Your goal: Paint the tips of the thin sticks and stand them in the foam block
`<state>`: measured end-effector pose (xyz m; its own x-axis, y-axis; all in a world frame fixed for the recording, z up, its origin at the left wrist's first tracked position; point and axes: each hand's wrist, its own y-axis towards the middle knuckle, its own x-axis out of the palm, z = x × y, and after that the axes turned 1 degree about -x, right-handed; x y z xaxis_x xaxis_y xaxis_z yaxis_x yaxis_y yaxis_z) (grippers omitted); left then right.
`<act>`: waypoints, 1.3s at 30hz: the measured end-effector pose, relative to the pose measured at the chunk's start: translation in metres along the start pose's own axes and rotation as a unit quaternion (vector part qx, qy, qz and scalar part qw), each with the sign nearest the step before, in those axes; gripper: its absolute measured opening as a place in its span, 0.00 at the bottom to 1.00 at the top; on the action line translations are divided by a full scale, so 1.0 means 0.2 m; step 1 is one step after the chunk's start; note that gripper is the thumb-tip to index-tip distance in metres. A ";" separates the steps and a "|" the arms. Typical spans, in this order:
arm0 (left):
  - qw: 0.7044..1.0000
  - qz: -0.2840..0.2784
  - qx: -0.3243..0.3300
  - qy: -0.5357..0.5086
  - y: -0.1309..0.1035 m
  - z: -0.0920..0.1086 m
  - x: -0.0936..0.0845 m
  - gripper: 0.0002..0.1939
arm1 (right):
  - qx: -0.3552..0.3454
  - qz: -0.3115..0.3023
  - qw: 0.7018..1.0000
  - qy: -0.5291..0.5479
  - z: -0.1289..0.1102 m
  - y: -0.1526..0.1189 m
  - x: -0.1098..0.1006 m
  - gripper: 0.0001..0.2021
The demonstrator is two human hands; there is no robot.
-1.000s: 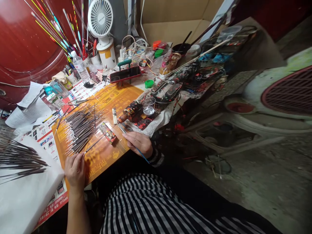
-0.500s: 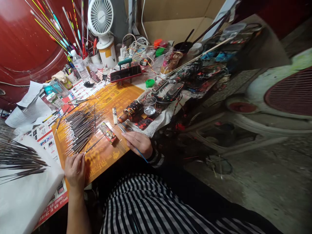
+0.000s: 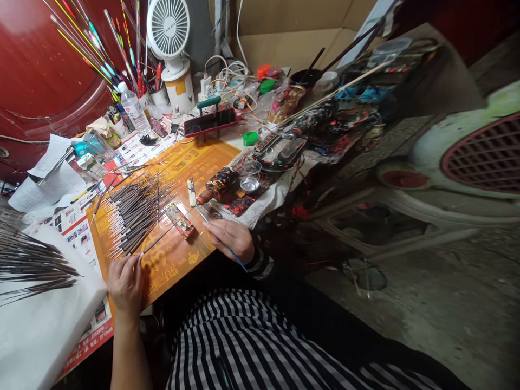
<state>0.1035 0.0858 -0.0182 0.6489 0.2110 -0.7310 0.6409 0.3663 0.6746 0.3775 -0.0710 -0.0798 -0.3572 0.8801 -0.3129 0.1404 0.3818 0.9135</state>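
Note:
At the front edge of the orange board [image 3: 179, 273], my left hand [image 3: 125, 281] pinches the end of a thin dark stick [image 3: 156, 241]. The stick's other part reaches toward a small paint-speckled block [image 3: 180, 221]. My right hand [image 3: 232, 238] is closed on a thin brush with a blue handle [image 3: 236, 259], its front end pointing up and left past the block. Many dark sticks with pale ends [image 3: 136, 214] lie in a pile behind my left hand. A small pale strip [image 3: 191, 192] lies beyond the block.
More dark sticks [image 3: 36, 265] rest on white foam [image 3: 44, 330] at the left. A phone [image 3: 210, 122], a white fan [image 3: 168, 27] and a bottle [image 3: 133, 107] stand at the back. Paint-stained tools and a small metal cup [image 3: 249, 184] lie right of the board.

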 end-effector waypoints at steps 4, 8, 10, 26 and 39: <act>1.000 0.000 -0.005 -0.003 0.00 0.01 0.00 0.12 | 0.002 0.018 0.999 0.027 -0.05 -0.02 0.02 0.25; 1.000 -0.007 -0.020 -0.009 -0.02 0.02 0.00 0.12 | -0.003 -0.005 0.997 0.076 -0.16 -0.03 0.08 0.26; 0.999 -0.014 -0.030 -0.008 -0.03 0.03 0.00 0.11 | -0.008 -0.022 0.996 0.084 -0.19 -0.04 0.10 0.27; 0.999 -0.016 -0.043 -0.008 -0.04 0.04 -0.01 0.09 | 0.011 -0.047 0.998 0.041 -0.23 -0.07 0.16 0.27; 0.998 -0.019 -0.055 -0.004 -0.04 0.05 -0.01 0.08 | 0.010 -0.043 0.998 0.038 -0.23 -0.06 0.15 0.27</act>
<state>0.1018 0.0743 -0.0207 0.6284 0.1889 -0.7546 0.6162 0.4712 0.6311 0.3232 -0.0619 -0.0880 -0.4368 0.8205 -0.3688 0.1239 0.4609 0.8788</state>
